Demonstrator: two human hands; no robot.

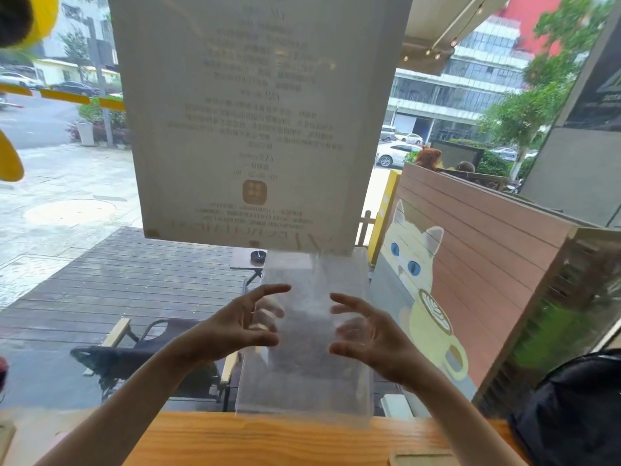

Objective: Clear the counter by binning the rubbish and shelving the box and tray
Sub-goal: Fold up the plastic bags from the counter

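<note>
Flanking one clear box (307, 348) on the counter (268, 438), two hands, left (235, 331) and right (373, 338), fingers spread.

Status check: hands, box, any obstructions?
Left hand and right hand open, flanking tall clear plastic box. Box upright on wooden counter against window. Black bag far right, not blocking.

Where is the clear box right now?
Head view, centre: the clear box stands on the wooden counter against the window, between the left hand and right hand.

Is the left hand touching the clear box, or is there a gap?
Cannot tell. In the head view the left hand curls beside the blurred clear box; no plain contact or gap.
</note>
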